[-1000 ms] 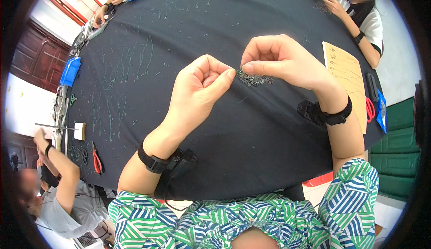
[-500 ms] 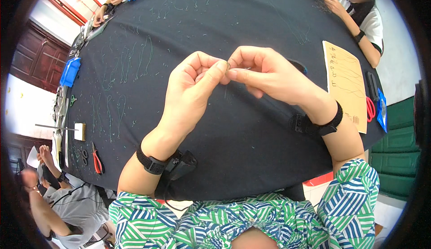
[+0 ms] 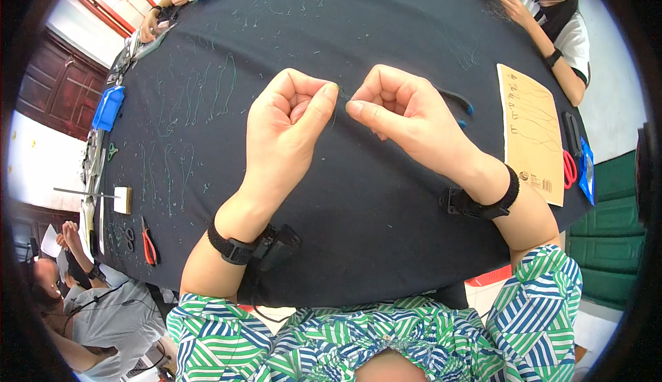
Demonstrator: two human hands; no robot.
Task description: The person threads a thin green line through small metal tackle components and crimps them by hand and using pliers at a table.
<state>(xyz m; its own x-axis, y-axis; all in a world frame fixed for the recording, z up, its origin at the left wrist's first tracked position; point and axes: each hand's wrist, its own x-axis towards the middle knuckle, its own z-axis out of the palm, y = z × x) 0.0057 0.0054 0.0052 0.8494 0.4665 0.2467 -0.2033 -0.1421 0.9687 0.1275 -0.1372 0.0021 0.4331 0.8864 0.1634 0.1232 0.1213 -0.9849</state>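
Note:
My left hand (image 3: pixel 286 130) and my right hand (image 3: pixel 400 109) meet over the middle of a black cloth table (image 3: pixel 386 230). Both pinch a thin dark thread (image 3: pixel 342 96) between thumb and forefinger, fingertips almost touching. Most of the thread is hidden inside the fingers. Each wrist wears a black strap. A dark tool with blue tips (image 3: pixel 458 99) lies on the cloth just behind my right hand.
Green thread loops (image 3: pixel 172 168) lie on the cloth at left. A tan card (image 3: pixel 531 134), red scissors (image 3: pixel 569 168), red pliers (image 3: pixel 147 244) and blue trays (image 3: pixel 109 106) sit near the rim. Other people work at the far right (image 3: pixel 552 9), far left and lower left.
My hands have come together from apart. The right hand moved left and lower, off the small dark tangle it held a second ago, and both now pinch at one spot.

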